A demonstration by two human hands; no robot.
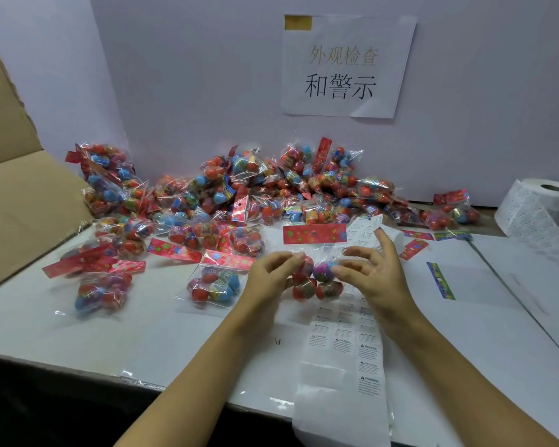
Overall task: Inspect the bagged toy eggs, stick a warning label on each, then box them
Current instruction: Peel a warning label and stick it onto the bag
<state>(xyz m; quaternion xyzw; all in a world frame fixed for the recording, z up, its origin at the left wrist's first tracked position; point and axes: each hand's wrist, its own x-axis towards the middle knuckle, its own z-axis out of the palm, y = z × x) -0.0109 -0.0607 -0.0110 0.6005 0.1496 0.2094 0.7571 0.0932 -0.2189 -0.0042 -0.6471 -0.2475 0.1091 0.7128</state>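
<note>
Two bare forearms reach in from the bottom edge over a white table [181,337]. Between the hands, near the middle of the table, lies one clear bag of toy eggs [315,279], its red header card [314,233] pointing away from the person. Red eggs and one purple-and-blue egg show through the plastic.

The left hand [271,274] holds the bag's left side, its fingers curled and its fingertips pinching the plastic beside a red egg. The right hand [373,272] meets the bag's right side: its lower fingers bend inward and touch the purple-and-blue egg, while its forefinger sticks up with a small white warning label [376,221] on its tip. Whether the lower fingers actually grip the bag is hard to tell.

Under the bag and the right forearm runs a long strip of label backing paper [346,359], with printed warning labels in rows, trailing off the near edge of the table. A large roll of labels [538,209] stands at the far right.

A heap of bagged eggs [255,188] is piled along a white back wall, with more bags lying loose to the left, one of them [213,285] just beside the left hand. A cardboard box [17,175] with open flaps stands at the far left. A paper sign [346,66] with Chinese characters is taped to the wall.
</note>
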